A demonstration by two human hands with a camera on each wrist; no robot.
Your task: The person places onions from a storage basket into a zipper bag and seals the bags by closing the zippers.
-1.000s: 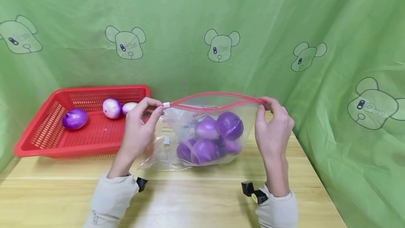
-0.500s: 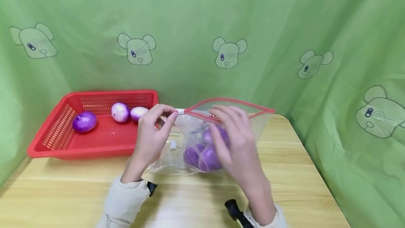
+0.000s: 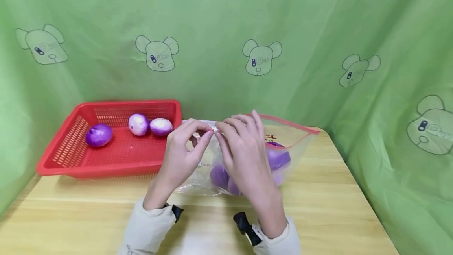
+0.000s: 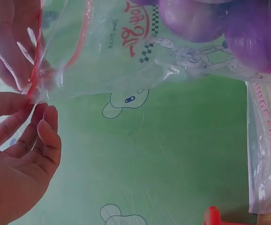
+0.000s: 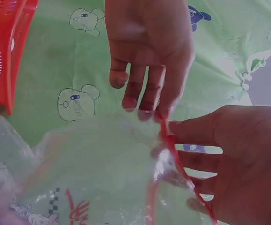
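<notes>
Since the earlier frame, the right hand [image 3: 244,156] has been moved from the far corner of the zip bag [image 3: 283,145] across to the left hand [image 3: 184,148]. Both hands are now met at the bag's near-left corner, where the red zip strip [image 5: 165,140] is pinched between the fingertips of each hand. The bag is rested on the counter [image 3: 336,207], directly beyond the right hand, with the purple onions [image 3: 277,158] enclosed and partly hidden behind that hand. To the left of the left hand, a red basket [image 3: 70,156] is placed, in which three onions [image 3: 139,124] are held.
</notes>
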